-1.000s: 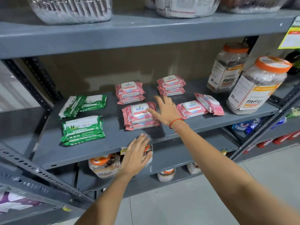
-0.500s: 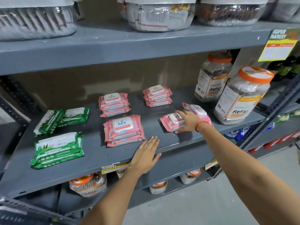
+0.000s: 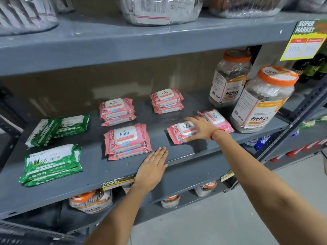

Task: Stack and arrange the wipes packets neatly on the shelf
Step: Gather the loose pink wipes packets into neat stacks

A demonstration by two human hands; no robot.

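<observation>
Three stacks of pink plastic wipes packets [image 3: 127, 138] squared mid-shelf on grey metal shelf [image 3: 92, 167]; right hand [image 3: 201, 129] spread flat, pressing loose pink packet [image 3: 182, 132] near front edge; left hand [image 3: 152, 171] flat, empty; tilted pink packet [image 3: 215, 119] unstacked.

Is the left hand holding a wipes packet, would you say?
No, the left hand lies flat and open on the shelf edge, holding nothing.

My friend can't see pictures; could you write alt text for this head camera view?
A person's right hand rests on a single pink wipes packet on a grey shelf, left hand flat at the shelf's front edge. Three pink stacks, green packets and two orange-lidded jars share the shelf.
</observation>
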